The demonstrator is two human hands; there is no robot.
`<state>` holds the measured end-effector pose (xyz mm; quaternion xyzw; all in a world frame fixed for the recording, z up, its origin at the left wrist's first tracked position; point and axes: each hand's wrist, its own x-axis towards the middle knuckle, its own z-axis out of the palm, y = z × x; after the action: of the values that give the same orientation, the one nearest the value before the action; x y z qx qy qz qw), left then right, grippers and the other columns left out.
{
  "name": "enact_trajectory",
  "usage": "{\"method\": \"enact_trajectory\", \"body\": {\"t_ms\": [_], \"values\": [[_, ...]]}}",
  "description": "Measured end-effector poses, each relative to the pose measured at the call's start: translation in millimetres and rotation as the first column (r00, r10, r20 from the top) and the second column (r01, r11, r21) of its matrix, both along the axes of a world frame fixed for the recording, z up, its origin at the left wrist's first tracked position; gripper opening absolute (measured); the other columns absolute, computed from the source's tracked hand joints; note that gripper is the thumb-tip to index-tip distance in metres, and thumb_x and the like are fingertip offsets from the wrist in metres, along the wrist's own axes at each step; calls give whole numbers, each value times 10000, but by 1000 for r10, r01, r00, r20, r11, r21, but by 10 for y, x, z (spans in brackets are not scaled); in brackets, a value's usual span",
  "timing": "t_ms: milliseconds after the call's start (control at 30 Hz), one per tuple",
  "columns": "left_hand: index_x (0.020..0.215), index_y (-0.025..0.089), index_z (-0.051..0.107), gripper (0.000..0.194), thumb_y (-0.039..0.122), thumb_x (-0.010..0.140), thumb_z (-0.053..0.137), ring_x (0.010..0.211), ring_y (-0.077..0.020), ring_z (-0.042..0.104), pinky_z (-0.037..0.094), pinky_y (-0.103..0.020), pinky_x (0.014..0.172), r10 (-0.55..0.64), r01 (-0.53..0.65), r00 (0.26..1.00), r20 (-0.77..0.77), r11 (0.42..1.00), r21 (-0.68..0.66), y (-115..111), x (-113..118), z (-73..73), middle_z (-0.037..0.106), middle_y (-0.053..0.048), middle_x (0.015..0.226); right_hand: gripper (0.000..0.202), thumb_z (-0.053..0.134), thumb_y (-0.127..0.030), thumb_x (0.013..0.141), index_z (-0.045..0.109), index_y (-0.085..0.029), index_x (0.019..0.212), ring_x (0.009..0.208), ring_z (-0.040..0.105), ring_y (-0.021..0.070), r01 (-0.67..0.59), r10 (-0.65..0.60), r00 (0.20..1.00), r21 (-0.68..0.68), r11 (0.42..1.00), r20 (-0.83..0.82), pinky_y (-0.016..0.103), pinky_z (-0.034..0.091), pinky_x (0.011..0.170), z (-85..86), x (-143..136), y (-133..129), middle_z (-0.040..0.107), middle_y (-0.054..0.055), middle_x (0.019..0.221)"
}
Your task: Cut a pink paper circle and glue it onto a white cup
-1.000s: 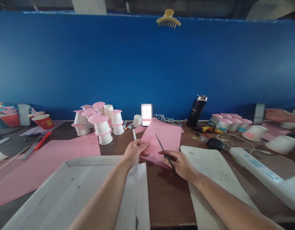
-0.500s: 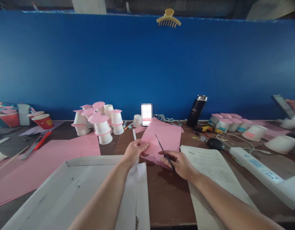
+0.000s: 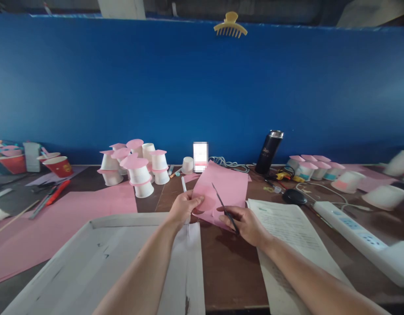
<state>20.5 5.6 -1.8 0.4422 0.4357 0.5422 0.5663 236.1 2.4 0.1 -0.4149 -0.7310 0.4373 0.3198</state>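
My left hand (image 3: 184, 209) is closed on the left edge of a sheet of pink paper (image 3: 230, 181), thumb on top. The sheet is tilted up above the brown table. At its lower right, my right hand (image 3: 249, 224) is closed around a pair of dark scissors (image 3: 225, 206), whose blade points up and away across the paper. The scissor handles are mostly hidden by my fingers. A slim white pen-like stick (image 3: 184, 184) shows just behind my left hand; whether I touch it cannot be seen.
White paper cups with pink paper pieces (image 3: 138, 175) stand stacked at the back left, more cups (image 3: 307, 170) at the back right. A black flask (image 3: 269, 153), a power strip (image 3: 353, 229), a printed sheet (image 3: 287, 236) and a white tray-like sheet (image 3: 100, 258) surround my hands.
My hands, the pink paper and the scissors look almost unmoved. At the far right edge, a blurred hand and a grey object have gone from view, showing a white cup.
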Motion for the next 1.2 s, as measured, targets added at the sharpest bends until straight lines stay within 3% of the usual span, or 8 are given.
{"method": "enact_trajectory", "body": {"t_ms": [1200], "values": [[915,128,675,369,389,665,747,707,-182,640,504,-293,662,34,-33,999,-22,999,33,-5,-25,-14,687,-95,852,497,626,-503,769,673,-127,1091,529,466,101,12,-12,1000,5,1000,5,211,367,489,15,8,-3,566,-3,606]]}}
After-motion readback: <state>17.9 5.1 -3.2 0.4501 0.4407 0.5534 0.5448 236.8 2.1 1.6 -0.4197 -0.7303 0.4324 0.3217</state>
